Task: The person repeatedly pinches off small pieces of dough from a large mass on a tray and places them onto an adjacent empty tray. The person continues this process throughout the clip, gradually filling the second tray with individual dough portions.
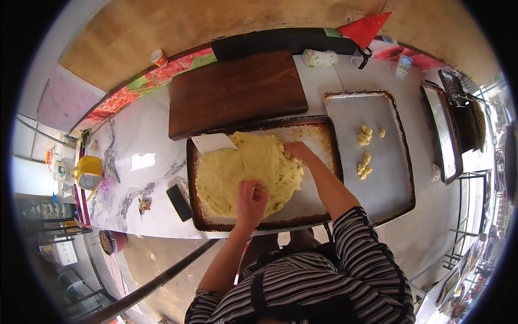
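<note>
Print shows on several things along the worktop (135,183), all of it too small to read: a blue-and-white carton (403,67) towards the far right corner, a pale tissue box (320,58) with a floral pattern by the far edge, and a fruit-patterned strip (143,82) along the far left side. A red-and-white paper cup (158,58) stands near that strip. The phone (179,203) at the near edge shows a dark face.

The left forearm reaches up from the near edge, and the left hand (252,204) rests against the near part of a broad yellow dough mass (232,173), its fingers curled inward; whether they grasp a piece I cannot tell. The right arm, in a striped sleeve (362,232), slants farther across, bare from about the elbow, with the right hand (297,152) turned in against the dough's right side. Its fingers are bent and partly hidden, so their grip cannot be told.

The dough fills the left and middle of a dark-rimmed tray (307,204) at the worktop's near edge. A white flat piece (213,142) lies at that tray's far left corner. On the second tray (377,197), just to the right, sit small dough lumps (365,135). A dark wooden board (237,94) lies beyond the first tray.
</note>
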The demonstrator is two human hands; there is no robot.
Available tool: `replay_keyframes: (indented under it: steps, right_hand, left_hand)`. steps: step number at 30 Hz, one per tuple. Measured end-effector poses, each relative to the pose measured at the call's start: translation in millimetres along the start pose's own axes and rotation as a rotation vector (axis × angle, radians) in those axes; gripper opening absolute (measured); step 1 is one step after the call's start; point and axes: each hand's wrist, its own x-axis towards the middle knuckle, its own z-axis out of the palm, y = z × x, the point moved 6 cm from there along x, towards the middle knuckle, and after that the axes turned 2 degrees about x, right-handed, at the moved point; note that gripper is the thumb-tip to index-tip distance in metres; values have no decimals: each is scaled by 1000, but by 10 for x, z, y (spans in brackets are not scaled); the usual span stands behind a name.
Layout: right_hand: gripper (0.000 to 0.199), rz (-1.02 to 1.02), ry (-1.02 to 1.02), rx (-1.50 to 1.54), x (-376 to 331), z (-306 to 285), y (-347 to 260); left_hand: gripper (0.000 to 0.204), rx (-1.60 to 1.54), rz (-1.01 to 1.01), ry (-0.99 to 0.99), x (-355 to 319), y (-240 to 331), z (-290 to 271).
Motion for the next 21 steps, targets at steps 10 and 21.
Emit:
replay_keyframes:
  steps: [10, 21]
  right_hand:
    - [35, -356, 269, 64, -1582, -116, -655]
    - [29, -289, 571, 555, -2343, -353, -694]
  left_hand:
    - [22, 13, -30, 25, -16, 116, -48]
    - [34, -995, -582, -225, 25, 17, 1002]
